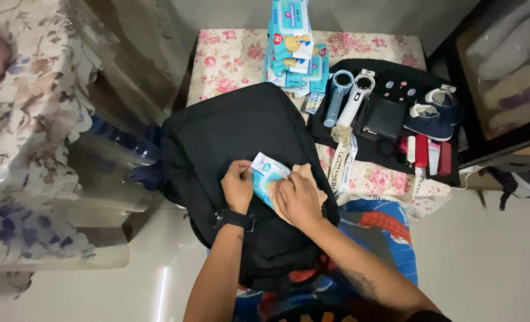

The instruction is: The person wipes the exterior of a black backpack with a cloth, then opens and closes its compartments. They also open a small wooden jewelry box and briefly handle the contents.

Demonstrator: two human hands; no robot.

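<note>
A black backpack (pixel 235 137) lies flat on a low table with a floral cloth (pixel 229 59). My left hand (pixel 237 183) and my right hand (pixel 298 200) both grip a small light-blue and white packet (pixel 266 173) at the bag's right edge. A beige cloth (pixel 313 179) pokes out under my right hand. A black watch sits on my left wrist (pixel 235 219).
Stacked blue wipe packs (pixel 293 48) stand at the table's back. On a black mat (pixel 396 119) to the right lie two handheld fans, a black wallet, small navy shoes and red tubes. A clear plastic-covered floral surface (pixel 32 149) is at left, and a shelf at right.
</note>
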